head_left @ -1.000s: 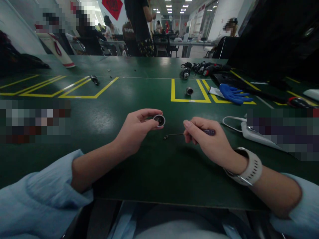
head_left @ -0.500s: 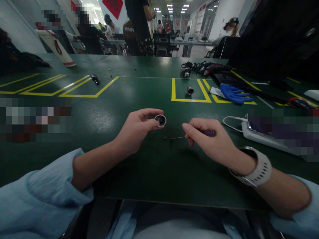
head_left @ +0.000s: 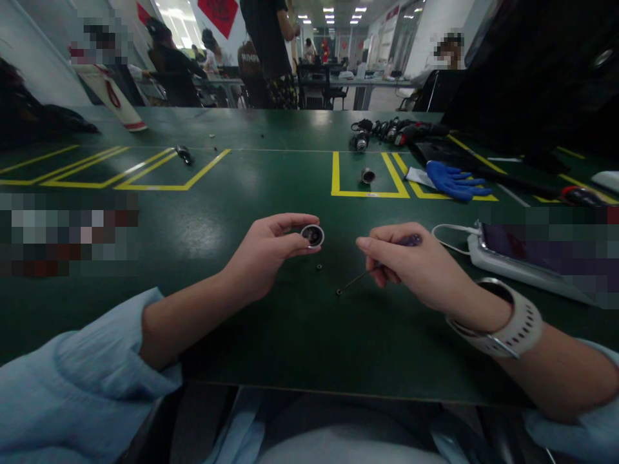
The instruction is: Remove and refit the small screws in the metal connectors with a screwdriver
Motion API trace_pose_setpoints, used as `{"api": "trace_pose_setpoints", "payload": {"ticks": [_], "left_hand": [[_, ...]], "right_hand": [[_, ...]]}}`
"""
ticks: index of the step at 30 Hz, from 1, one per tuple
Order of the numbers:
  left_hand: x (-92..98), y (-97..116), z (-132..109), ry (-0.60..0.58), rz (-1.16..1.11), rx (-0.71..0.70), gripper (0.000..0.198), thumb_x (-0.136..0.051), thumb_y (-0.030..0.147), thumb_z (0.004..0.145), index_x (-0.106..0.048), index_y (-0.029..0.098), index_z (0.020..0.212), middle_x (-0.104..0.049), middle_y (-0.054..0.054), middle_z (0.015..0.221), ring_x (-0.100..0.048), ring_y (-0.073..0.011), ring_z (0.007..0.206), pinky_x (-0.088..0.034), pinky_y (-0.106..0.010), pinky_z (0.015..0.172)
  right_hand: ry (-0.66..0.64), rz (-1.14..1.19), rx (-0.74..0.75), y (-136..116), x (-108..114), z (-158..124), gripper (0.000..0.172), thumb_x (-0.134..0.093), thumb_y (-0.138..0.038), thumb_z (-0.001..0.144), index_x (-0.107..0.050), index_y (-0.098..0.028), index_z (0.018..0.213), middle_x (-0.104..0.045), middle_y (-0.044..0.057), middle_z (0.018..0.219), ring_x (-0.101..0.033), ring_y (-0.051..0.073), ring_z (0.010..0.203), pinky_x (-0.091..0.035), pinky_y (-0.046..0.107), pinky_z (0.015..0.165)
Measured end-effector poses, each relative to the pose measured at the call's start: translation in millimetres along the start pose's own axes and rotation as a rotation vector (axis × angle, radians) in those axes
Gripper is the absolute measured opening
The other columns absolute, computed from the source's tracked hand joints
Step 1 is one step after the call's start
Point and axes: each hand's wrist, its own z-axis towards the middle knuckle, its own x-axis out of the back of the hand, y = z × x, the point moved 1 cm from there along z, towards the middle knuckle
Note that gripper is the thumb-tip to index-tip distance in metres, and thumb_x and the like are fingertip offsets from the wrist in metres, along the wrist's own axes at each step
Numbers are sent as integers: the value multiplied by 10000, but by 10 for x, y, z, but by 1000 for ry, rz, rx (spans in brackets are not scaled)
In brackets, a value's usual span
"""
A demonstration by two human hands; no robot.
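Note:
Between thumb and fingers, my left hand (head_left: 271,251) grips a round metal part (head_left: 313,236), its dark hollow face turned toward me. My right hand (head_left: 401,254) is closed around the purple handle of a screwdriver (head_left: 356,279), whose thin shaft slants down and left. At the shaft's tip is a small dark ring-shaped piece (head_left: 339,292); I cannot tell whether it is on the tip or only touching it. Another tiny ring-shaped piece (head_left: 319,267) lies on the green table (head_left: 271,348) just below the round part.
A metal cylinder (head_left: 368,175) stands inside a yellow-taped box. Blue glove (head_left: 454,181), cabled tools (head_left: 382,134) and a phone on a white stand (head_left: 527,258) are at the right. A small dark part (head_left: 184,154) lies far left. Several people are in the background.
The screwdriver tip has moved down toward me, with the small ring-shaped piece at its end. My right hand has tilted the handle up. My left hand has barely shifted.

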Motion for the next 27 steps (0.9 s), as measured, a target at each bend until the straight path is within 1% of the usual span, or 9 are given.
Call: {"api": "trace_pose_setpoints", "payload": {"ticks": [2,6,8,11,15,19,21,23,27], "left_hand": [[2,-5,2,-3,3,-7,300,-695,128,579,-700,108,879,-704,-78,884,-666,-189,799,-530,-359,841],[5,-18,7,-6,15,-16,297,-686,130,581,-701,112,878,-703,-75,876,-665,-199,805,-530,-370,836],[8,-22,10,-7,21,-18,299,-679,132,585,-700,112,883,-703,-75,871,-666,-206,809,-530,-374,836],[11,-19,11,-17,12,-21,302,-681,131,582,-701,113,883,-705,-74,871,-667,-203,805,-529,-376,843],[12,-8,5,-18,-16,1,309,-676,103,586,-699,105,894,-704,-82,912,-665,-191,825,-526,-355,859],[10,-1,4,-25,-29,13,307,-679,92,588,-700,111,894,-702,-83,935,-664,-201,849,-532,-366,853],[10,-1,2,-26,-28,15,313,-677,89,591,-698,113,902,-701,-82,947,-663,-199,849,-529,-363,854],[7,-2,-2,-30,-24,23,328,-672,83,593,-693,106,920,-702,-80,940,-663,-190,836,-523,-344,850],[3,-13,-13,-41,-33,20,353,-685,77,573,-684,97,925,-701,-75,942,-654,-179,833,-517,-306,817]], "right_hand": [[-6,-70,79,-31,-18,-32,379,-468,-291,878,-512,-166,523,-481,-34,430,-421,77,406,-291,221,416],[-158,-324,467,-160,-62,-130,361,-483,-197,867,-399,-175,516,-358,-61,481,-328,68,454,-247,250,474],[-201,-383,547,-185,-71,-155,368,-491,-179,867,-368,-175,519,-327,-66,496,-296,67,465,-234,260,491],[-132,-272,407,-123,-60,-121,383,-484,-221,885,-405,-172,513,-345,-65,483,-311,65,452,-253,242,473],[-61,109,90,69,-48,-13,360,-492,-328,893,-533,-159,577,-485,-42,481,-435,74,455,-313,212,455],[-12,450,-67,169,-57,33,331,-546,-373,861,-555,-160,608,-508,-40,466,-437,74,428,-291,197,412],[68,547,-36,161,-59,16,318,-551,-364,861,-555,-164,614,-515,-36,475,-439,78,437,-299,199,413],[166,566,74,135,-62,-18,311,-536,-354,876,-558,-172,625,-535,-29,509,-463,85,467,-323,205,429],[292,301,344,84,-90,-91,294,-514,-311,902,-568,-178,645,-567,-16,600,-506,90,536,-383,219,495]]}}
